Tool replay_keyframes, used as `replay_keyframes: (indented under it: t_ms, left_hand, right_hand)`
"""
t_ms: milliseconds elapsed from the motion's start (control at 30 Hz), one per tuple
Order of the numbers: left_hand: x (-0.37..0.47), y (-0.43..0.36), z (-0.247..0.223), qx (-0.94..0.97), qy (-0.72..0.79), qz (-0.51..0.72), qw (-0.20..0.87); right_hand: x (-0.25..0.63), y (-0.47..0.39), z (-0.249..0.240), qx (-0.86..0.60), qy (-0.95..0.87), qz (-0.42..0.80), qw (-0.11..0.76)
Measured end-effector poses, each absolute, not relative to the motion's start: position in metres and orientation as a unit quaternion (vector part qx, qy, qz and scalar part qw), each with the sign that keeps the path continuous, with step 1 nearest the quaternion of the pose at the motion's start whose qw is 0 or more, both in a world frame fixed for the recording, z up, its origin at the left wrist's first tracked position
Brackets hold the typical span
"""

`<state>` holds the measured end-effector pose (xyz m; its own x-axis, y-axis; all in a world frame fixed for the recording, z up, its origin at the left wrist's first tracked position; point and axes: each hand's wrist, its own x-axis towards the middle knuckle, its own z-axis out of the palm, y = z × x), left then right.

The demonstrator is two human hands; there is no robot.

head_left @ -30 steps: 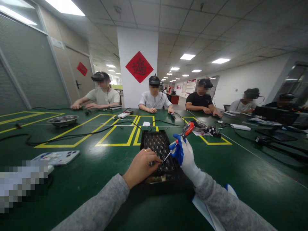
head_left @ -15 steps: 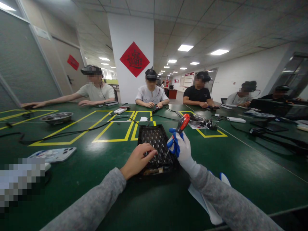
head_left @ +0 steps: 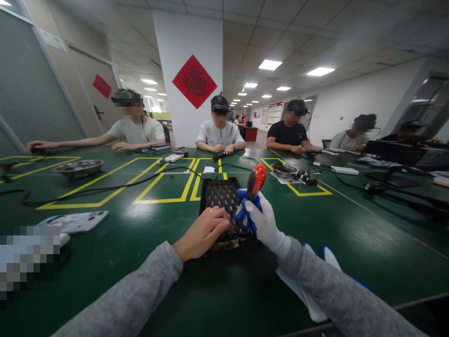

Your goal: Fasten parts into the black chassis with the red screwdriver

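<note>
A black casing point(head_left: 220, 192) with rows of small slots lies on the table in front of me. My bare left hand point(head_left: 206, 230) rests across its near left part, fingers extended and bent slightly down onto it; the fingertips are partly hidden. My right hand point(head_left: 261, 217), in a white and blue glove, is closed round a screwdriver point(head_left: 257, 180) with a red and dark grey handle. The handle points up and the shaft goes down toward the casing beside my left fingertips. Its tip is too dark to make out.
A spare glove point(head_left: 303, 292) lies under my right forearm. To the left are a phone point(head_left: 75, 222), a black cable point(head_left: 105, 189) and a metal bowl point(head_left: 79, 167). Another metal bowl point(head_left: 286, 170) stands beyond my right hand. Several people sit around the green table point(head_left: 140, 290).
My left hand has shifted a little right, its fingers now bent more onto the casing. The screwdriver has moved slightly left and stands more upright. The view has turned slightly.
</note>
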<state>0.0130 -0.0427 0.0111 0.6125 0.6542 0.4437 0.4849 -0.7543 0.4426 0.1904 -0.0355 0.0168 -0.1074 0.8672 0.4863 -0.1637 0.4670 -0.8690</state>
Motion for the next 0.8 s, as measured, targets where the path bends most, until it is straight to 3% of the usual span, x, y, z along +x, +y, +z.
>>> replay_keyframes:
  t_ms: [800]
  left_hand:
    - [0.0157,-0.0445,0.0180,0.917,0.304,0.225,0.128]
  right_hand:
    - [0.1920,-0.0311,0.0174,-0.280,-0.601,0.434,0.610]
